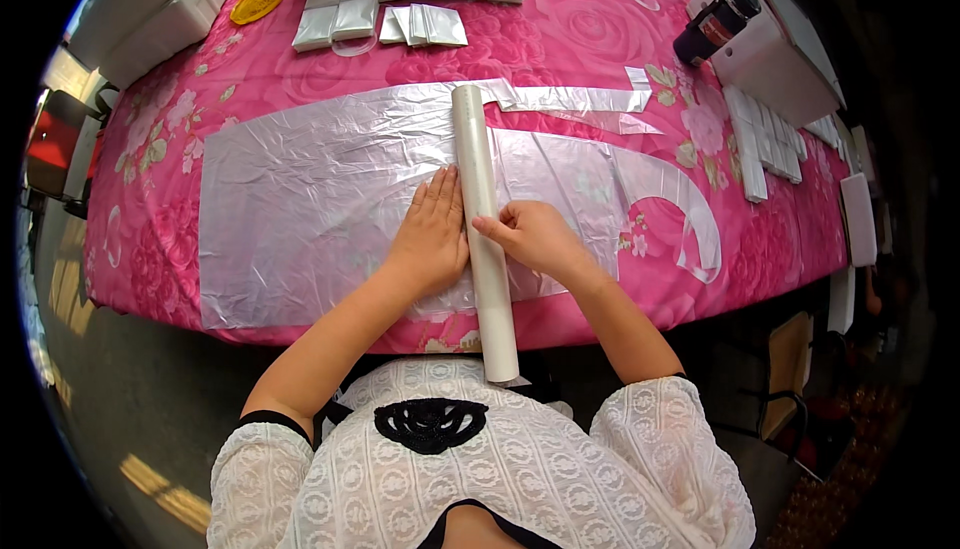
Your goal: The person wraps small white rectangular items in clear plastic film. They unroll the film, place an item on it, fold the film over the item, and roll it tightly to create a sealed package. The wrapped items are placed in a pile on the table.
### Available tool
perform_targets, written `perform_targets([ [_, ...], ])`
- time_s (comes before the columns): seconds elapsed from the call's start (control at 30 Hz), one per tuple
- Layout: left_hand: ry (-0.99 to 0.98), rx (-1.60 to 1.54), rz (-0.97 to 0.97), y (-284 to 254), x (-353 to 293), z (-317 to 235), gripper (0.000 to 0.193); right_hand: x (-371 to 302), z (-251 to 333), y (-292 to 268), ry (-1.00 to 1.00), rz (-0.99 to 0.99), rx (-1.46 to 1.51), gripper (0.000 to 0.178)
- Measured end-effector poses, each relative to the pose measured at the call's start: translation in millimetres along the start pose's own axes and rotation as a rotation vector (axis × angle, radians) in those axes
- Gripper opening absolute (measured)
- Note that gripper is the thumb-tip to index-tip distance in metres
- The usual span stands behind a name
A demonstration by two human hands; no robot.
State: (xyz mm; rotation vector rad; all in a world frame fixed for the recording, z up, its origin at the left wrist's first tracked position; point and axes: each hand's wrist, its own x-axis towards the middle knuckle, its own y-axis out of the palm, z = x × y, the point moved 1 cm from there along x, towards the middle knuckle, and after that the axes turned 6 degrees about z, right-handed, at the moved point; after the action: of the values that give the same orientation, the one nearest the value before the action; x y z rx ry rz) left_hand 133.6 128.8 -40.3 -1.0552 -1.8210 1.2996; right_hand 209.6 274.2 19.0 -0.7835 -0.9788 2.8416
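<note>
Centre frame, on pink floral cloth (300, 69) | left hand (432, 234) open, flat on clear plastic sheet (300, 209) | right hand (535, 237) curled against white roll (485, 229) | step: likely cutting along roll; needs steady pressure.

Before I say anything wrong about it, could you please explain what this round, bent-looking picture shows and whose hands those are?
There is no machine here: a camera worn on a person's head looks down at their own two bare hands, and its wide lens bends the straight edges. The table wears a pink flowered cloth. On it lies a thin clear plastic sheet, and across the sheet a long white tube that runs past the near edge toward the person. The left hand lies flat on the sheet, right beside the tube. The right hand touches the tube from the other side with a fingertip. At the far edge are folded plastic packets, white foam boxes and a yellow disc.
</note>
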Motion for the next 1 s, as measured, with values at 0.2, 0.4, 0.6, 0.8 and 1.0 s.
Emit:
perform_targets([
  [0.2, 0.01, 0.053, 0.013, 0, 2, -1, 0.061, 103, 1, -25, 0.075, -0.054, 0.406, 0.044],
  [0.4, -0.026, -0.035, 0.049, -1, 2, -2, 0.065, 153, -13, -46, -0.14, -0.348, 1.538, 0.031],
  [0.6, -0.011, -0.026, 0.064, -1, 2, -2, 0.064, 122, -50, -146, -0.571, -0.55, 1.677, 0.034],
  [0.8, -0.015, 0.035, 0.066, -4, -1, -2, 0.063, 93, 99, -58, -0.853, -0.275, 0.923, 0.053],
  [1.0, 0.047, 0.06, -0.063, 12, -2, 7, 0.067, 83, 175, 165, -0.754, 0.018, -0.042, 0.066],
])
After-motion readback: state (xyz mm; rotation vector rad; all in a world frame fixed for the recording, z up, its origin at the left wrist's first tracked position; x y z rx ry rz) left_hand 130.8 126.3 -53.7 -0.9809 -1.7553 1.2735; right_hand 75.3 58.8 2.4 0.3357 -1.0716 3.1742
